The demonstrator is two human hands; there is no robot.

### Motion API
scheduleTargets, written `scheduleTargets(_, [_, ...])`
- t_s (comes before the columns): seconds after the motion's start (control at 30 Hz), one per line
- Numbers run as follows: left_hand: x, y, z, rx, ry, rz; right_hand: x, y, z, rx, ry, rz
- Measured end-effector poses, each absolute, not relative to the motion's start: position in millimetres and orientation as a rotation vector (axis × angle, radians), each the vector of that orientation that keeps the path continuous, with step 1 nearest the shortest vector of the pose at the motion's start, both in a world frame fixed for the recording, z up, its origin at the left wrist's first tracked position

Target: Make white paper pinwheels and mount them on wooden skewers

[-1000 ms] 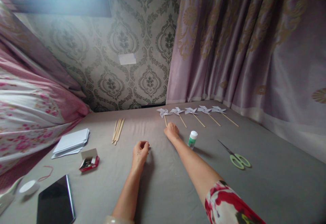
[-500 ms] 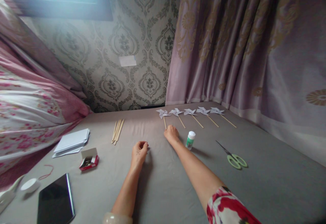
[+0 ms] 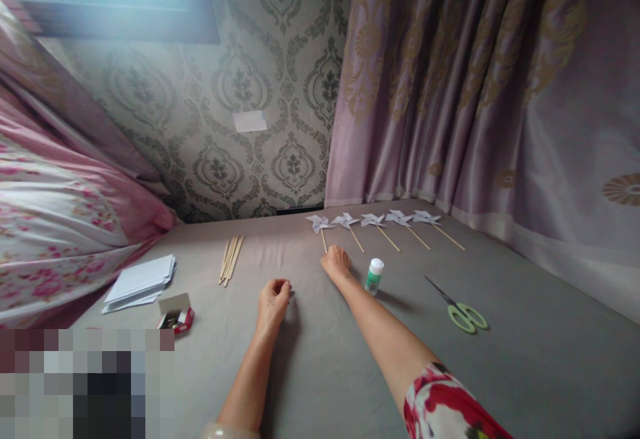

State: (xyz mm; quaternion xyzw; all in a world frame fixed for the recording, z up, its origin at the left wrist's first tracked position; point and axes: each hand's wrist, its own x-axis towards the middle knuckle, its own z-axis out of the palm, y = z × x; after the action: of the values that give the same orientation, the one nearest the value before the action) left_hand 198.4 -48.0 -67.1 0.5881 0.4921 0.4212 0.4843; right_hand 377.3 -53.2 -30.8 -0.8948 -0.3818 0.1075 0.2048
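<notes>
My right hand (image 3: pixel 337 262) is closed at the lower end of the stick of the leftmost paper pinwheel (image 3: pixel 321 224), which lies on the grey cloth. Its fingertips are hidden behind the hand. Several more white pinwheels (image 3: pixel 373 220) on wooden sticks lie in a row to the right of it. My left hand (image 3: pixel 274 296) hovers low over the middle of the cloth, thumb and fingers pinched together. Whatever may be in that pinch is too small to make out. Just right of my right wrist stands a glue stick (image 3: pixel 373 277) with a white cap and green label.
Green-handled scissors (image 3: pixel 465 316) lie at the right. On the left are bare wooden sticks (image 3: pixel 231 260), a stack of white paper (image 3: pixel 141 279) and a small open red box (image 3: pixel 176 319) of small metallic pieces. The lower left corner is pixelated. Curtains (image 3: pixel 425 79) hang behind the grey-covered surface (image 3: pixel 320 359).
Both hands stay almost where they were, and the pinwheels have not moved. The lower left corner, where a dark tablet-like device lay, is now pixelated.
</notes>
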Motion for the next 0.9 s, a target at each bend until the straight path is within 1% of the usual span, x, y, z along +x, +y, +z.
scheduleTargets(0.9, [197.6,-45.5,-69.0,1.477,1.194,1.015,372.2,-56.5,-29.8,-2.481,-1.036,0.293])
